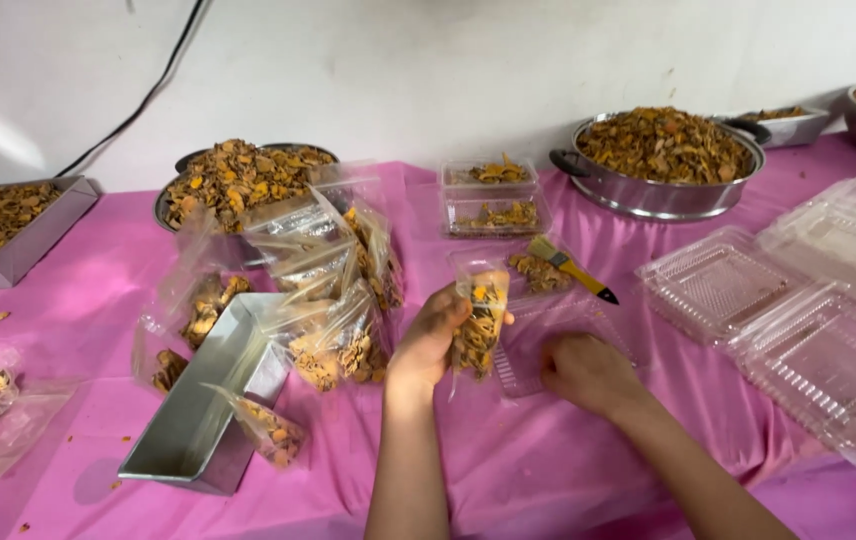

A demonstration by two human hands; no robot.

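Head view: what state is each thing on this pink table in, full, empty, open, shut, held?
Left hand: holds a small bag.
Small bag: upright, part filled with dried chips.
Right hand: rests on an open clear box.
Clear box: open, empty.
Brush: lying across a filled box, untouched.
Pan: heaped full.
Steel tray: empty.
Stacked clear boxes: open, empty.
Bag pile: filled, lying loose.
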